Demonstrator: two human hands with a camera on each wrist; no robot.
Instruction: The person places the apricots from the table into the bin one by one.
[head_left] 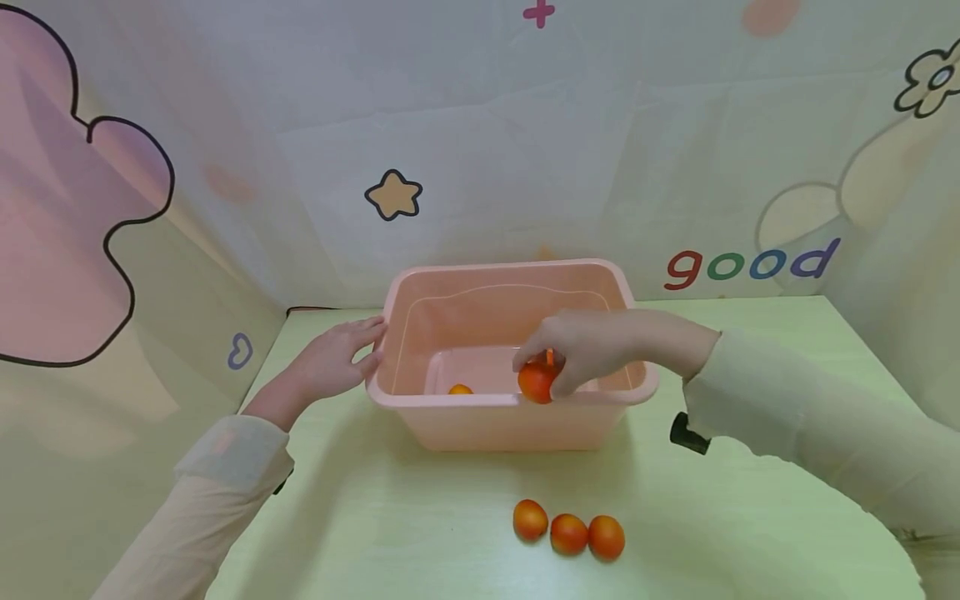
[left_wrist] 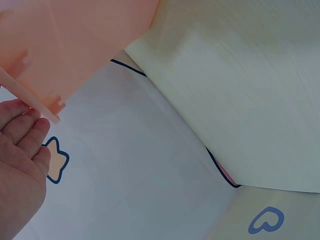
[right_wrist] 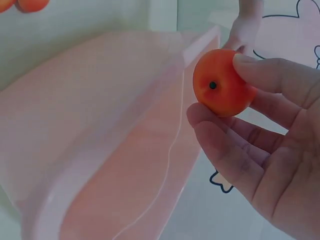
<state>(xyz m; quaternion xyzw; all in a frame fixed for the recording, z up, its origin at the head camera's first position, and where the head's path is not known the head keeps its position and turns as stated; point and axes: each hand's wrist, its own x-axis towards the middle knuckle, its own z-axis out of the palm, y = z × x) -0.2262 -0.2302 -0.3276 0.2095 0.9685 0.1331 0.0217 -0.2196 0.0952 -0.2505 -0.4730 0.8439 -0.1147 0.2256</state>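
Observation:
A round orange-red fruit (right_wrist: pixel 220 82) with a small dark stem spot is pinched between the thumb and fingers of my right hand (head_left: pixel 588 346). In the head view this hand holds it over the front rim of a pink plastic bin (head_left: pixel 510 425). Inside the bin, part of an orange fruit (head_left: pixel 461 389) shows behind the front wall. A bit of orange also appears between the right fingers; what it belongs to I cannot tell. My left hand (head_left: pixel 333 358) rests against the bin's left rim with fingers extended. The left wrist view has those fingertips (left_wrist: pixel 42 131) at the rim's underside.
Three similar fruits, a left one (head_left: pixel 530 520), a middle one (head_left: pixel 568 534) and a right one (head_left: pixel 606 537), lie in a row before the bin on the pale green table (head_left: pixel 360 533). A printed cloth backdrop (head_left: pixel 480 192) rises behind and at both sides.

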